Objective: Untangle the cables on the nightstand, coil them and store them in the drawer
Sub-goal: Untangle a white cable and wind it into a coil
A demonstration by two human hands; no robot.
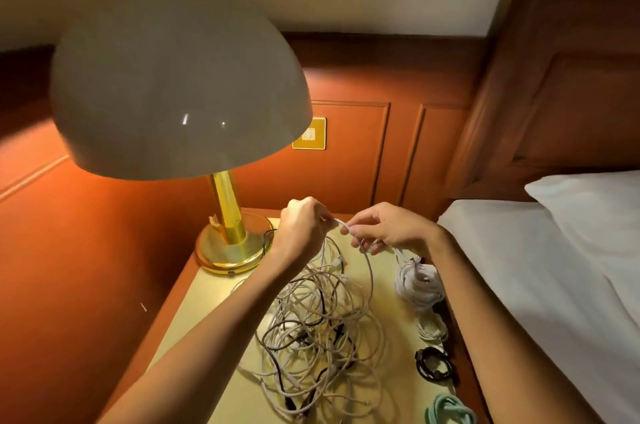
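fingers of left hand and right hand pinch one white cable above the tangle on the surface. judged light, limp, snag-prone; best held near its free end and drawn out gently.

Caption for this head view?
Left hand and right hand pinch a white cable above the tangled pile on the nightstand; coiled cables line its right edge.
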